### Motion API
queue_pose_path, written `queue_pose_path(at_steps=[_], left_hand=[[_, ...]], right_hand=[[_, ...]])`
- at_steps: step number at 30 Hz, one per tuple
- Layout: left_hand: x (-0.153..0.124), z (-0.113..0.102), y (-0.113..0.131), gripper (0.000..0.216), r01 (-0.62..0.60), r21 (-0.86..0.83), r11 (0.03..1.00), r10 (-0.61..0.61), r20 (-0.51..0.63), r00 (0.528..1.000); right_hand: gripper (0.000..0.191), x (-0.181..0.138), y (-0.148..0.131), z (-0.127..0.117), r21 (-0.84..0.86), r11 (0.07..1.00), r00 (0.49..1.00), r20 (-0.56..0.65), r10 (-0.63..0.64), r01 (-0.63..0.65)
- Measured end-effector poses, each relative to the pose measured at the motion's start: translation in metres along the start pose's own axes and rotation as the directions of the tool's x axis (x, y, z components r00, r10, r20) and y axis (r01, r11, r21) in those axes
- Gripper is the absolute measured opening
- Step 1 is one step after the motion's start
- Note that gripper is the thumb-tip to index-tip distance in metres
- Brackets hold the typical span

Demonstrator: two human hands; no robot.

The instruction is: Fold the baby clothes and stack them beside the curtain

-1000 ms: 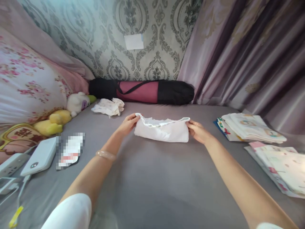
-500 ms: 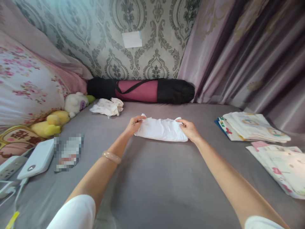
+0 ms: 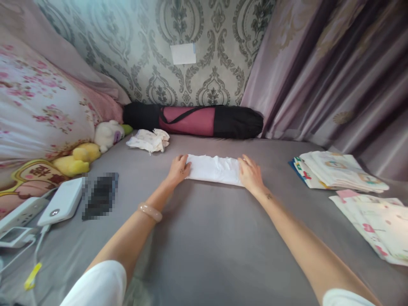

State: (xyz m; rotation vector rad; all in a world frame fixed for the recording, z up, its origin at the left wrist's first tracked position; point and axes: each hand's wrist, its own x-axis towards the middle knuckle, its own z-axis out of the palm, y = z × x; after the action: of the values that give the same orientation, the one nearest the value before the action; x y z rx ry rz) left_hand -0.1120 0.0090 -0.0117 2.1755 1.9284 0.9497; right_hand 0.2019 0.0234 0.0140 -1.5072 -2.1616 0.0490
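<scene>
A small white cloth (image 3: 213, 169), folded into a narrow strip, lies flat on the grey bed sheet (image 3: 204, 238) ahead of me. My left hand (image 3: 180, 168) rests palm down on its left end, fingers stretched flat. My right hand (image 3: 249, 174) lies on its right end, fingers spread flat too. A pale bangle sits on my left wrist (image 3: 149, 211). Neither hand grips anything.
A crumpled light cloth (image 3: 149, 140) lies at the back left before a black and pink roll bag (image 3: 194, 120). Folded printed cloths (image 3: 338, 171) stack at the right, another (image 3: 376, 221) nearer. Plush toys (image 3: 95, 144), a power bank (image 3: 62, 206) and a phone (image 3: 101, 195) sit left.
The cloth's upper edge, held up by both hands a second ago, has been folded down. It is now a narrower strip, and both hands lie flat on its ends.
</scene>
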Motion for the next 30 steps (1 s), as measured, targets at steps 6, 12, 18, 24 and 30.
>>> queue_pose_path(at_steps=[6,12,18,24,30], left_hand=[[-0.058,-0.04,0.028,0.047,-0.161,0.105,0.981,0.13,0.252,0.959],[-0.139,-0.104,0.028,0.047,-0.042,0.24,0.97,-0.013,0.222,0.975],[-0.203,-0.143,0.001,0.044,0.27,0.384,0.883,-0.293,0.001,0.956],[-0.221,-0.166,-0.028,0.046,0.537,0.491,0.686,-0.542,-0.147,0.827],[-0.198,-0.177,-0.045,0.048,0.599,0.536,0.595,-0.598,-0.202,0.776]], right_hand=[[0.051,0.0,-0.059,0.011,0.003,0.969,0.933,0.269,-0.239,0.248],[0.054,-0.002,-0.048,0.04,-0.046,0.962,0.936,0.246,-0.25,0.269],[0.059,0.0,-0.043,0.058,-0.104,0.941,0.937,0.174,-0.301,0.322],[0.059,-0.001,-0.045,0.063,-0.177,0.94,0.95,0.171,-0.262,0.292],[0.06,-0.001,-0.047,0.061,-0.208,0.933,0.95,0.17,-0.262,0.295]])
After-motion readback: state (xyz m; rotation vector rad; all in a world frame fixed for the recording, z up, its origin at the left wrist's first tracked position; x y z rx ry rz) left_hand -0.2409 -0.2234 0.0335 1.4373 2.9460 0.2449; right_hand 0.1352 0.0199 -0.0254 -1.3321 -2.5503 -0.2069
